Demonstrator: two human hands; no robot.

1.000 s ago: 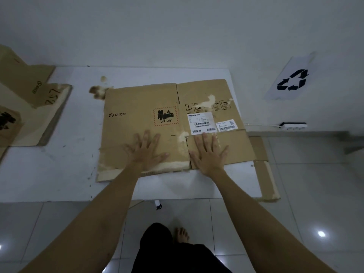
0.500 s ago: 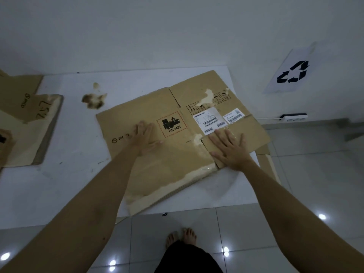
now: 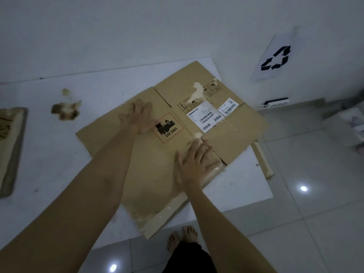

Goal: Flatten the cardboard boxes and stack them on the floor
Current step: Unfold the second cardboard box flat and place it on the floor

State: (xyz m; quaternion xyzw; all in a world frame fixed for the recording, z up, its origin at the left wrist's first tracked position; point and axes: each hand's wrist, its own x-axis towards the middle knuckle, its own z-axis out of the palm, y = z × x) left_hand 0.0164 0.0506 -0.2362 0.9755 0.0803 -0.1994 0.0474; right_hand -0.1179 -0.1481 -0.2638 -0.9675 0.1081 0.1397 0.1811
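A flattened cardboard box (image 3: 197,123) is seen lying skewed across a white table (image 3: 49,150), one corner overhanging the near edge and another jutting past the right-hand edge. It is pressed from above by both hands. The left hand (image 3: 140,120) is laid flat beside the red-bordered UN 3481 hazard mark (image 3: 167,128), fingers spread wide and straight. The right hand (image 3: 194,164) is planted on the lower flap, fingers extended and splayed; nothing is gripped by either. A white shipping label (image 3: 202,116) is visible further along the panel. Another piece of cardboard (image 3: 263,160) can be made out below the table's right edge, on the tiled floor (image 3: 315,213).

The risk here is judged to be a slide: with only open palms applied and so much board past the edge, the box could be tipped off uncontrolled and landed crooked. The torn, peeled patches could also be ripped further if dragged. Bare feet (image 3: 182,236) are placed directly under the overhang.
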